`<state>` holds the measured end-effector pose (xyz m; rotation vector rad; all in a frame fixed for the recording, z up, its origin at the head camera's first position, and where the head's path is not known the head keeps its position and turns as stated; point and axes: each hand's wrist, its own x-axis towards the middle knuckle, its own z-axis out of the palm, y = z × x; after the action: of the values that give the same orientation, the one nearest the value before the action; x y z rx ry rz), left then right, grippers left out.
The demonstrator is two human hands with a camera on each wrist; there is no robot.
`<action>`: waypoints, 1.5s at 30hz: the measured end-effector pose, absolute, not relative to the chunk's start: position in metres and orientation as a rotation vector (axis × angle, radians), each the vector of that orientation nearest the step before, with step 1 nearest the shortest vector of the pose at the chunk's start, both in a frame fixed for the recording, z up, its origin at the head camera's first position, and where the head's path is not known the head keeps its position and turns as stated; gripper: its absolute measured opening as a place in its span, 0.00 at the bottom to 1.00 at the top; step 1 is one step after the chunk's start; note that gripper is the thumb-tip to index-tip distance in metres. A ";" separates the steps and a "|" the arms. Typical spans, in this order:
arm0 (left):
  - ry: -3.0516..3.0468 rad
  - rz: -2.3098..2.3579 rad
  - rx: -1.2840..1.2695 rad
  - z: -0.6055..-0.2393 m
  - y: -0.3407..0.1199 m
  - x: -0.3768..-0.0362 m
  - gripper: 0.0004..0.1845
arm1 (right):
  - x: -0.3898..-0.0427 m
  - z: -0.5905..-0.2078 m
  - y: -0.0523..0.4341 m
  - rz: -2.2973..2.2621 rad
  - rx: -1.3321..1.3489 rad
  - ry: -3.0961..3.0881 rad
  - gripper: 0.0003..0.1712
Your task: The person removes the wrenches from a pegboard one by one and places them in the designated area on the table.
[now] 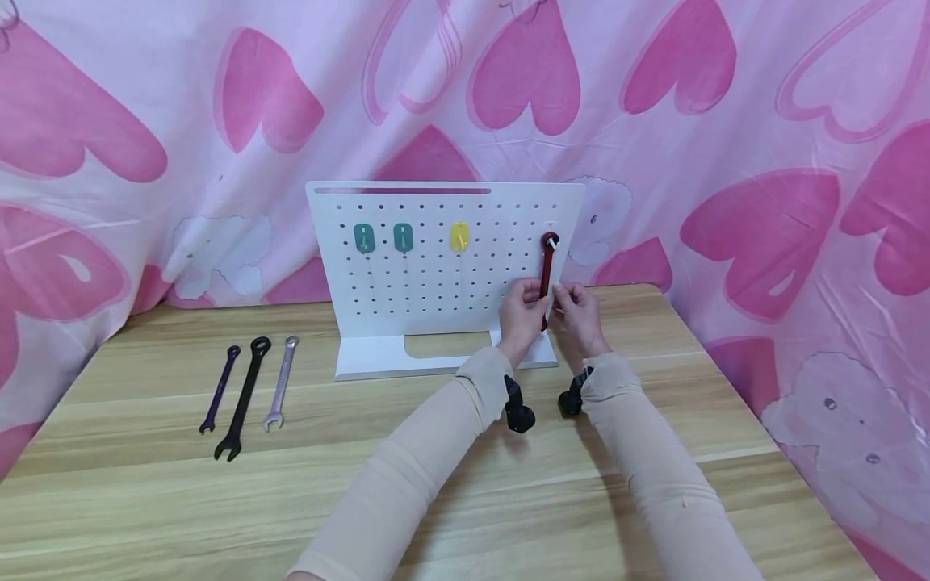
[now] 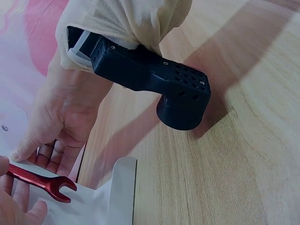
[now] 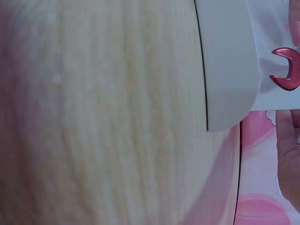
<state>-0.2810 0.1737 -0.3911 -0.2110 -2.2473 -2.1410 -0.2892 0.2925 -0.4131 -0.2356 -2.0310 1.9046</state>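
A red open-end wrench (image 1: 547,270) hangs by its ring end from a white hook (image 1: 553,244) on the right side of the white pegboard (image 1: 429,278). My left hand (image 1: 521,316) pinches its lower shaft. In the left wrist view the wrench's open jaw (image 2: 58,187) points downward past my left fingers (image 2: 35,213). My right hand (image 1: 579,319) holds the pegboard's right edge, thumb in front and fingers (image 2: 56,154) behind. The right wrist view shows just the wrench's jaw end and parts of the hands at its right border.
Left on the wooden table (image 1: 182,508) lie a purple wrench (image 1: 220,389), a black wrench (image 1: 245,399) and a silver wrench (image 1: 281,383). Two green hooks (image 1: 383,238) and a yellow hook (image 1: 460,236) sit on the pegboard. A pink heart-patterned curtain (image 1: 407,81) hangs behind.
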 end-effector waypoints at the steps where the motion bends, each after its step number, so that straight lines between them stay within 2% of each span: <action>1: -2.252 -2.136 -0.206 -0.391 0.173 -0.281 0.12 | -0.290 -0.415 0.294 1.897 -0.233 -2.036 0.11; 11: -2.276 -2.129 -0.255 -0.392 0.166 -0.278 0.10 | -0.293 -0.419 0.295 1.880 -0.247 -2.041 0.11; 18: -2.296 -2.103 -0.322 -0.392 0.161 -0.278 0.10 | -0.286 -0.406 0.291 1.922 -0.298 -2.072 0.12; 23: -2.314 -2.112 -0.347 -0.391 0.158 -0.276 0.09 | -0.291 -0.416 0.295 1.946 -0.287 -2.067 0.12; 45: -2.320 -2.196 -0.371 -0.391 0.151 -0.265 0.07 | -0.294 -0.421 0.294 1.953 -0.223 -1.990 0.11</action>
<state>-0.2655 0.1505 -0.3915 -0.3712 -2.3195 -2.1957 -0.2942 0.2943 -0.4207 -0.2226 -1.9898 1.9530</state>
